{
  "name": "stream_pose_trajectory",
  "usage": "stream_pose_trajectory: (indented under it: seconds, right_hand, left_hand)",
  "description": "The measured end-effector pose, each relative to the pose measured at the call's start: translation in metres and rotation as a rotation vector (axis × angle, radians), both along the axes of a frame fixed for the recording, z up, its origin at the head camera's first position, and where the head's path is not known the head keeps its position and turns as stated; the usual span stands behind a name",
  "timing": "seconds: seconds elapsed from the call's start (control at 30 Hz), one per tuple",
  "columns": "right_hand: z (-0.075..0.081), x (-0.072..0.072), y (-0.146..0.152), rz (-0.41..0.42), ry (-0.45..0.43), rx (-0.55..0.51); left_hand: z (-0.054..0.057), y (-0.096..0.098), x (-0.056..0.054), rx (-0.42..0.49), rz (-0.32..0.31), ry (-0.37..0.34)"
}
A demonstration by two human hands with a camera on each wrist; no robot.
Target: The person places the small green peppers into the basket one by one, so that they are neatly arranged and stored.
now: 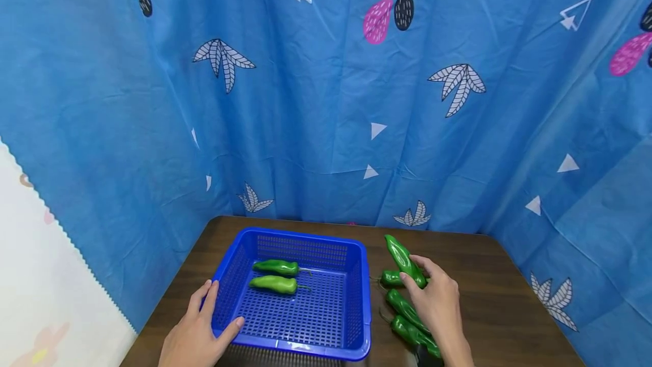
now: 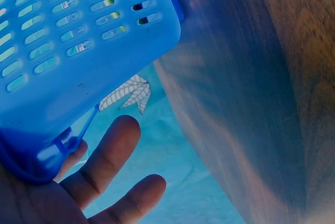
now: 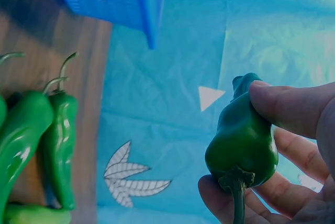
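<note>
My right hand [image 1: 435, 293] holds a long green pepper [image 1: 399, 252] above the table, to the right of the blue basket [image 1: 368, 299]. In the right wrist view the thumb [image 3: 285, 103] presses on one side of this pepper, fingers behind it, and its stem points down in the picture. My left hand [image 1: 196, 327] rests at the basket's near left corner, thumb over the front rim. Two of its fingers [image 2: 112, 153] stretch out beside the rim in the left wrist view. Inside the basket lie a dark green pepper [image 1: 277, 267] and a lighter green one [image 1: 275, 284].
Several green peppers [image 1: 407, 307] lie on the brown wooden table [image 1: 489, 299] under and beside my right hand. A blue patterned curtain [image 1: 326, 101] hangs behind the table's far edge and along its sides. A pale cloth [image 1: 46, 276] is at the far left.
</note>
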State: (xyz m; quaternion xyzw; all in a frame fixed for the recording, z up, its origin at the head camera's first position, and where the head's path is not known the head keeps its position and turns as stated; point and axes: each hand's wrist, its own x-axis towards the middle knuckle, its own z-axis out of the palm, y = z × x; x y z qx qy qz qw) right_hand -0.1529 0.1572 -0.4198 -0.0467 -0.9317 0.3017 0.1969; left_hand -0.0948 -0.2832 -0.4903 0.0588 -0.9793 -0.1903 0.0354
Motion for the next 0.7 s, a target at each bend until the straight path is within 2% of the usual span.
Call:
stream_pose_trajectory:
  seconds: [0.43,0.7]
  right_hand:
    - [0.019,-0.019,-0.034,0.135,0.104,-0.008]
    - [0.023,-0.028,-0.054,0.184,0.173,0.002]
  left_hand:
    - [-0.001,0.001,0.002,-0.005,0.029,0.035]
    - [0.000,0.002,0.005,-0.005,0.013,0.042]
